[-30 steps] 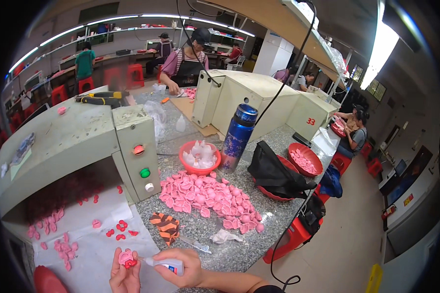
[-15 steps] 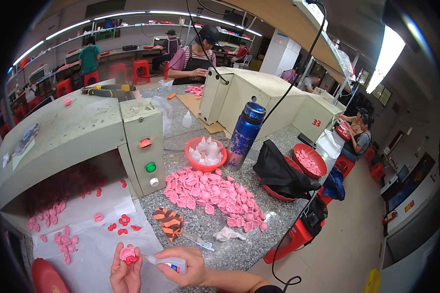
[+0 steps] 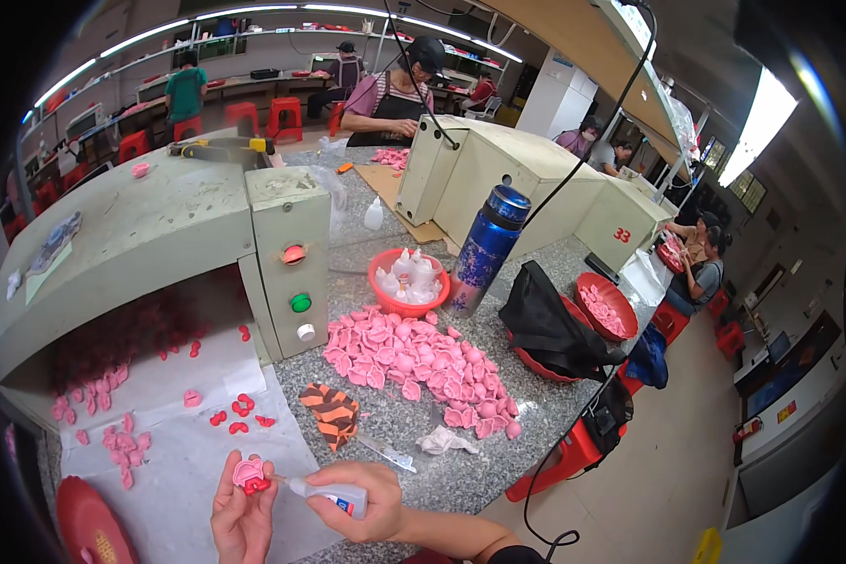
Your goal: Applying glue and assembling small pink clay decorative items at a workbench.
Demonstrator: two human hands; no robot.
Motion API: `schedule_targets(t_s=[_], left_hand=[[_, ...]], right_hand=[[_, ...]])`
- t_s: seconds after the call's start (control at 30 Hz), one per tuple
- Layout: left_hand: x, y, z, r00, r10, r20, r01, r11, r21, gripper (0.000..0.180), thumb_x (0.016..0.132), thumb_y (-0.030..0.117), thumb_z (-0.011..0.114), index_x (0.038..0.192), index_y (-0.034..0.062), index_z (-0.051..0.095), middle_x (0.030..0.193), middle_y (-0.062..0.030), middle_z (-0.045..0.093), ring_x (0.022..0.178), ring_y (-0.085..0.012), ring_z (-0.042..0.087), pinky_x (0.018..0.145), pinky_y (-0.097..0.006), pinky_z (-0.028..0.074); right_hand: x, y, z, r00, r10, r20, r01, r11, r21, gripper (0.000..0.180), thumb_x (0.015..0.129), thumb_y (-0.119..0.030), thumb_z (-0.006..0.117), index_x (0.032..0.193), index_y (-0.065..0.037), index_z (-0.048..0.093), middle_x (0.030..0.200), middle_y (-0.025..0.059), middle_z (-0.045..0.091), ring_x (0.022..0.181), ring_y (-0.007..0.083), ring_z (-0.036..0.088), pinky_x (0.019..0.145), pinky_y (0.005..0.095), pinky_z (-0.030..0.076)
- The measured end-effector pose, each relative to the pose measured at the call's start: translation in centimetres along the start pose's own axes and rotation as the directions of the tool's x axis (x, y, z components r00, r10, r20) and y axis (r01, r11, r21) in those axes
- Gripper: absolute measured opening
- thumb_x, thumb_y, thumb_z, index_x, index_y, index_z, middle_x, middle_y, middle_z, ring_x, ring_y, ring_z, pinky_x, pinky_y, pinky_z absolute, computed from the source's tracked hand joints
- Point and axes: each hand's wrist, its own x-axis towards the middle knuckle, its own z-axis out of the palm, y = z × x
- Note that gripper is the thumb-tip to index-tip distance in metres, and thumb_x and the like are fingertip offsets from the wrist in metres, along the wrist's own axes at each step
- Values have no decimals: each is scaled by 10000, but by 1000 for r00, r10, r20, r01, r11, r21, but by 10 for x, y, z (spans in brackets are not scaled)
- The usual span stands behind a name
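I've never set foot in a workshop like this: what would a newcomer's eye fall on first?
Probably the heap of pink pieces in the middle of the speckled grey tabletop, with a tall blue bottle standing behind it. Next, the beige machine at left with its red button and green button. Then, low in the picture, the left hand holding a pink-and-red piece, the right hand a squeeze bottle, its tip close by.

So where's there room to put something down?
There's bare white paper between the loose pink pieces and the left hand, and bare speckled tabletop between the crumpled tissue and the right forearm. It's crowded at the pink pile, bottle bowl and blue flask.
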Motion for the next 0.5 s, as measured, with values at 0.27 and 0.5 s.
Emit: schedule_targets(t_s=[0.27,0.5], left_hand=[[-3,3,-3,1000,9,19,-9,1000,12,496,817,55,505,1266,27,297,1191,-169,427,1106,-303,438,913,-376,421],[-4,-4,5,999,-28,17,28,1000,4,492,814,47,507,1262,25,305,1169,-174,445,1112,-311,432,911,-377,423]], right_hand=[[-2,-1,1,1000,-26,10,26,999,-29,228,650,-20,662,856,12,571,751,122,623,603,196,617,518,259,466],[-3,1,-5,1000,-13,7,13,1000,-25,231,647,-20,664,857,12,571,744,123,622,600,197,616,517,261,467]])
